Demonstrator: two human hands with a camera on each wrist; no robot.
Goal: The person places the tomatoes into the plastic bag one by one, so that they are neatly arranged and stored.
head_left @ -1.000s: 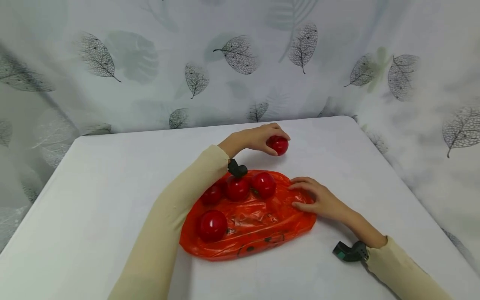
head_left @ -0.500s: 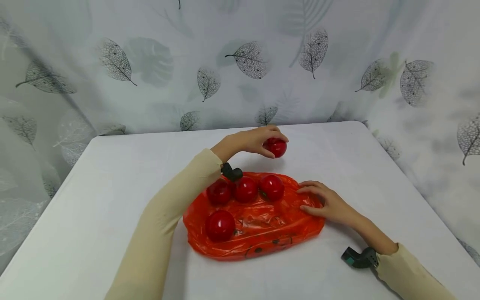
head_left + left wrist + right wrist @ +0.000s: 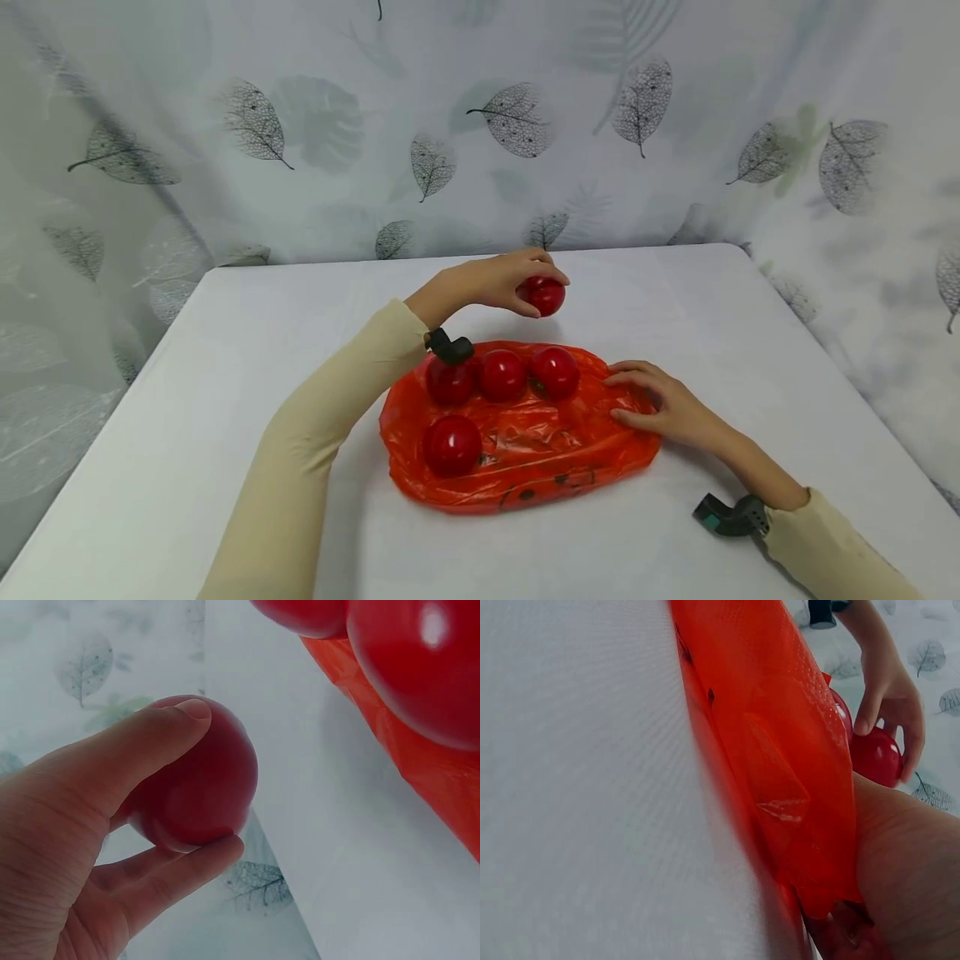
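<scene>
In the head view my left hand [image 3: 502, 282] grips a glossy red tomato [image 3: 543, 296] above the table, beyond the far edge of a red plastic bag [image 3: 525, 483]. The left wrist view shows the thumb on one side of this tomato [image 3: 202, 780] and fingers on the other. Several more tomatoes [image 3: 452, 446] lie on the bag, one near its front left and others along the back. My right hand [image 3: 663, 404] rests on the bag's right end, thumb and fingers apart. In the right wrist view the bag [image 3: 780, 750] hides part of that hand.
Everything lies on a white-covered table [image 3: 247, 367]. Behind it hangs a pale curtain [image 3: 330, 50] with a leaf print, which also runs along both sides. A dark device [image 3: 731, 515] is strapped to the right wrist, and another [image 3: 450, 346] to the left.
The left hand has carried its tomato a little to the left, relative to the bag and backdrop. The right hand has stayed on the bag. The head view has turned slightly left.
</scene>
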